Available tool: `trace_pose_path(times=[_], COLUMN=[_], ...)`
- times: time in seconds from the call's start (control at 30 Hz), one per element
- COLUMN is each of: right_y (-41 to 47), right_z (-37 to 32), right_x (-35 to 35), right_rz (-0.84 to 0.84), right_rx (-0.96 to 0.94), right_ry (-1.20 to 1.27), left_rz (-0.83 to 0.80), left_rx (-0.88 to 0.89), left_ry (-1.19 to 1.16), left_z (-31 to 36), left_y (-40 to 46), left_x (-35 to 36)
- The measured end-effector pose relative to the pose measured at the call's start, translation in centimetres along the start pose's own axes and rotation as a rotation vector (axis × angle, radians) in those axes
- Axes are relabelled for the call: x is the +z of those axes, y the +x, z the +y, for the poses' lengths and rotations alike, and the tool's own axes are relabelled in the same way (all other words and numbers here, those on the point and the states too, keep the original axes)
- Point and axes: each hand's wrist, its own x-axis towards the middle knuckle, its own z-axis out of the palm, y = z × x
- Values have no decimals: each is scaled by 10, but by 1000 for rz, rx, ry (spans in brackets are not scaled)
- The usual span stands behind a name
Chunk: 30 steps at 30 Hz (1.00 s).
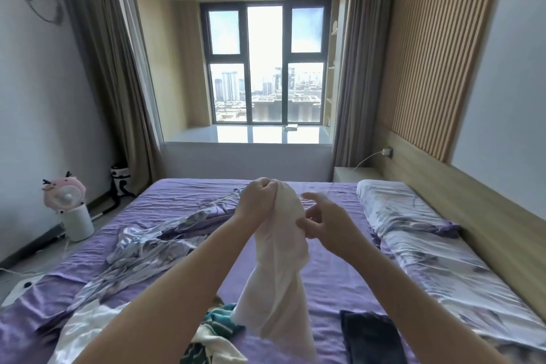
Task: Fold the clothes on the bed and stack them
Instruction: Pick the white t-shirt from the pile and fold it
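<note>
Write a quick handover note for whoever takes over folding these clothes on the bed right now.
Left hand grips the top of a white garment, held up above the bed. Right hand pinches its side edge.
Dark folded cloth lies flat at the near right.
A teal striped garment and a white piece lie unfolded at the near left.
Left to do: fold the white garment, fold the others, stack everything.

1. Single view: head-worn wide-angle camera, positioned at the near edge of the bed (325, 289).
2. Faces forward and slightly down, across the mattress toward the window (267, 65) at 12 o'clock.
3. Close range: forearms enter from 6 o'clock.
4. Headboard (487, 216) lies at 3 o'clock.
</note>
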Motion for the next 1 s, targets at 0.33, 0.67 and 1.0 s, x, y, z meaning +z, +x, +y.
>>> trace_pose_path(times=[0.33,0.67,1.0], right_y=[31,39,32], right_z=[-38,-47,-32], right_x=[28,38,-10], right_rz=[-68,-48,-261], right_rx=[195,183,-58], right_ry=[494,476,281], left_rz=[-87,-85,-525], left_rx=[-98,-105,-49], left_ry=[-66,-228,-517], left_z=[-37,-46,-2], left_y=[-52,-59,-26], left_x=[-24,-19,-52])
